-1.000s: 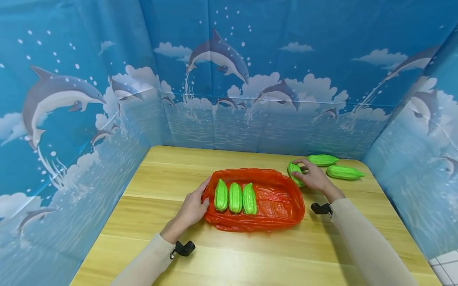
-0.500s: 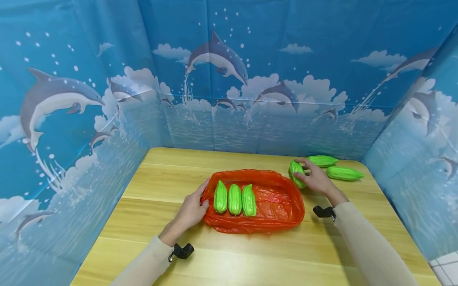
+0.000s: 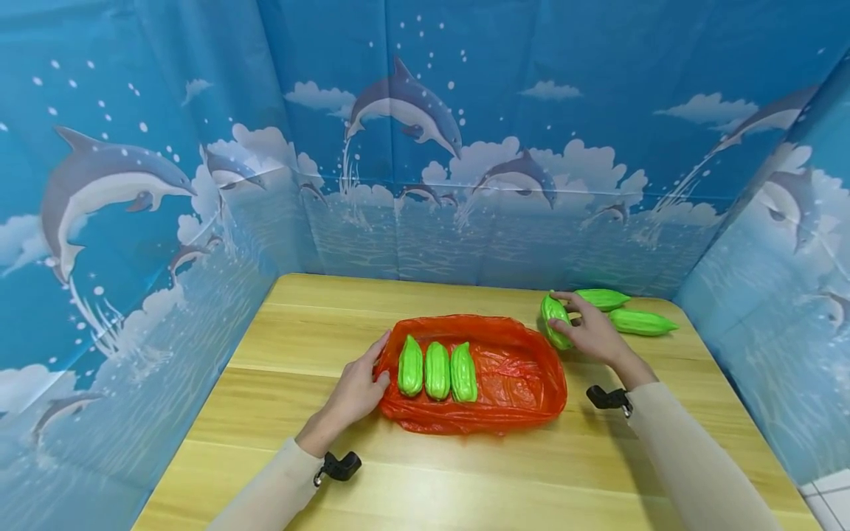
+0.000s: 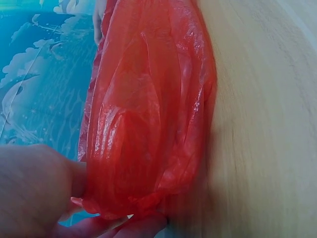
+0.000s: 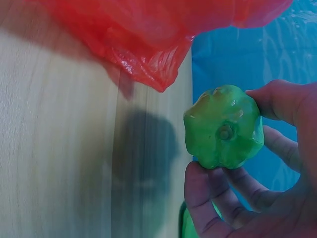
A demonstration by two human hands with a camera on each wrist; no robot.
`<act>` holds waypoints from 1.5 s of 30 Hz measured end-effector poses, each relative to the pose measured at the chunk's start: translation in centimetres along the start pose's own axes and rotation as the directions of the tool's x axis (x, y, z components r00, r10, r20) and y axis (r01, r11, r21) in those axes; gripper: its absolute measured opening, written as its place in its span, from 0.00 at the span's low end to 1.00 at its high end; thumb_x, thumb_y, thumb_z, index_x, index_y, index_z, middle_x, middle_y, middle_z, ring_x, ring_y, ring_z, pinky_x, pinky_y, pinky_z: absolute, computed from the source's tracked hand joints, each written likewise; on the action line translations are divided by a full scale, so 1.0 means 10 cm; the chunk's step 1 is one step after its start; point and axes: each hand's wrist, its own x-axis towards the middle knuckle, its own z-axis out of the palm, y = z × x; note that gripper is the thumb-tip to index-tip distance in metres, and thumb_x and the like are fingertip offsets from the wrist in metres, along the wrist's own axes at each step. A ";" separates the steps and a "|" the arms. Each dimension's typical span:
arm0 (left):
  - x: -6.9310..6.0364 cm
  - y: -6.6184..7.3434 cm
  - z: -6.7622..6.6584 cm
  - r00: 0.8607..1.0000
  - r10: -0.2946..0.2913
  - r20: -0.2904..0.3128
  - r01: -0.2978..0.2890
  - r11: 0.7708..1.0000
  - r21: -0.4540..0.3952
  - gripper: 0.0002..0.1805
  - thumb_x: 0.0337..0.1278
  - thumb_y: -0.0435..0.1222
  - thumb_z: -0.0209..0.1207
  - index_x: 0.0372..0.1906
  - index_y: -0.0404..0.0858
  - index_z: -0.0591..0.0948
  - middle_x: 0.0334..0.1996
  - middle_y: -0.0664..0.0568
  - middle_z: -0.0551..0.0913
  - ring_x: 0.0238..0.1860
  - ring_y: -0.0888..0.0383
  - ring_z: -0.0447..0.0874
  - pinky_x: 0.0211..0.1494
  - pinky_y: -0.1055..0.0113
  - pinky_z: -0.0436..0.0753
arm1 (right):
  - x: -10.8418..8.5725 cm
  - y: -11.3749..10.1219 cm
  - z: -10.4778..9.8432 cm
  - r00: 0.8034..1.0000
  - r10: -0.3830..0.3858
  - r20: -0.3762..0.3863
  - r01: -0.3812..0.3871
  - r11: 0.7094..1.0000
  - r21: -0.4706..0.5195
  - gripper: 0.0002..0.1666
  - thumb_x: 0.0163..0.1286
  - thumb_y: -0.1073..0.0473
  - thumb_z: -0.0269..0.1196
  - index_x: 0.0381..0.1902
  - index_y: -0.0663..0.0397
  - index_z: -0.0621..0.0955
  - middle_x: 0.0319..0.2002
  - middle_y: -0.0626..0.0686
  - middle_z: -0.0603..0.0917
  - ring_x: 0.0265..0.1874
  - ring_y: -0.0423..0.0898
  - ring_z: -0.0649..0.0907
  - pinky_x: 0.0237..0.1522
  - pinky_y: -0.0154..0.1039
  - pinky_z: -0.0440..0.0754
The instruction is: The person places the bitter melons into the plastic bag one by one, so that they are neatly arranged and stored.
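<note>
My left hand grips the left end of a long basket lined with crinkled red plastic. In the left wrist view, its thumb and fingers lie around the end of the red plastic. Three ridged green gourds stand side by side in the basket's left half: a left one, a middle one and a right one. Beyond the basket's right end, my right hand holds another green gourd between thumb and fingers. The right wrist view shows this gourd's stem end above the table.
Two more green gourds lie at the table's back right, a rear one and a front one. The wooden table meets blue dolphin-printed curtains at its back and sides.
My right hand has shifted slightly right with the gourd, which now stands a little more upright in the head view. The left hand and the basket hold their place.
</note>
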 end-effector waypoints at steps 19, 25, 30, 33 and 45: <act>0.00 -0.01 -0.01 1.000 -0.017 0.011 0.017 1.000 -0.011 0.44 0.82 0.26 0.61 0.95 0.41 0.63 0.84 0.34 0.80 0.48 0.51 0.91 0.52 0.58 0.91 | -0.08 -0.23 -0.10 0.999 -0.031 -0.014 0.031 0.999 0.007 0.43 0.94 0.44 0.62 0.95 0.51 0.63 0.88 0.78 0.67 0.78 0.81 0.78 0.71 0.76 0.86; 0.00 -0.02 0.00 1.000 -0.022 0.021 0.023 1.000 -0.014 0.44 0.82 0.26 0.61 0.96 0.41 0.62 0.83 0.34 0.80 0.45 0.53 0.91 0.50 0.61 0.90 | -0.11 -0.29 -0.09 0.999 -0.034 -0.017 0.034 0.999 -0.004 0.43 0.93 0.44 0.63 0.95 0.50 0.63 0.88 0.77 0.67 0.78 0.81 0.78 0.72 0.78 0.85; -0.01 -0.03 -0.01 0.999 -0.025 0.025 0.025 0.999 -0.025 0.44 0.82 0.26 0.61 0.96 0.41 0.62 0.83 0.33 0.79 0.42 0.55 0.91 0.45 0.65 0.89 | -0.12 -0.34 -0.08 0.998 -0.054 -0.026 0.054 0.998 -0.015 0.42 0.93 0.45 0.63 0.94 0.52 0.64 0.87 0.76 0.69 0.79 0.80 0.78 0.73 0.78 0.84; -0.01 -0.03 0.00 0.999 -0.024 0.022 0.025 0.999 -0.022 0.44 0.82 0.25 0.61 0.96 0.41 0.62 0.83 0.33 0.80 0.48 0.51 0.94 0.47 0.64 0.91 | -0.12 -0.37 -0.08 0.997 -0.067 -0.035 0.066 0.998 -0.021 0.42 0.93 0.46 0.63 0.94 0.52 0.65 0.86 0.75 0.71 0.78 0.79 0.79 0.73 0.78 0.84; -0.02 -0.02 0.00 0.999 -0.024 0.026 0.025 0.999 -0.030 0.44 0.82 0.25 0.61 0.96 0.40 0.62 0.83 0.34 0.80 0.46 0.52 0.93 0.41 0.69 0.88 | -0.17 -0.47 -0.08 0.995 -0.092 -0.041 0.090 0.995 -0.042 0.41 0.93 0.48 0.64 0.93 0.50 0.66 0.83 0.74 0.75 0.72 0.78 0.84 0.68 0.77 0.87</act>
